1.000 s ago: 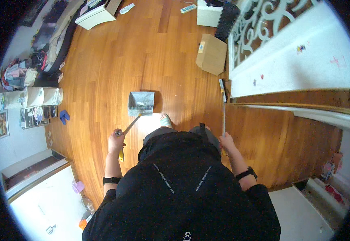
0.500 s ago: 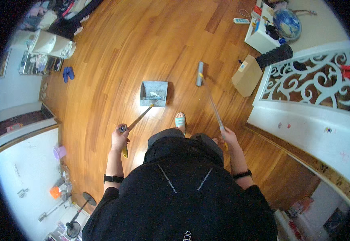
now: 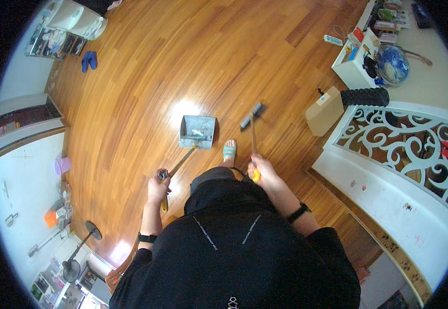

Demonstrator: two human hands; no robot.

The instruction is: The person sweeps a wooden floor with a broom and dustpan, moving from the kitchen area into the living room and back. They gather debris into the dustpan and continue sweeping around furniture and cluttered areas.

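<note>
My left hand [image 3: 159,187] is closed around the long handle of a grey dustpan [image 3: 208,125], whose pan lies on the wooden floor ahead of me with some whitish debris inside. Gripped in my right hand [image 3: 266,171] is the handle of a broom [image 3: 251,116]; a yellow grip end shows below the fingers. The broom's grey head is on or just above the floor, tilted, to the right of the dustpan and apart from it. My foot in a light green sandal [image 3: 229,149] stands between the two tools.
To the right are a cardboard box [image 3: 325,112], a black ribbed cylinder [image 3: 365,97], a white bin of items [image 3: 356,63], a globe [image 3: 392,65] and a white scrollwork panel [image 3: 404,144]. Blue slippers [image 3: 89,61] lie far left; a purple bucket [image 3: 62,165] and a fan [image 3: 71,270] stand left.
My right hand has moved left and inward with the broom; its head has come nearer the dustpan and turned slantwise. The left hand keeps hold of the dustpan. The view has turned somewhat.
</note>
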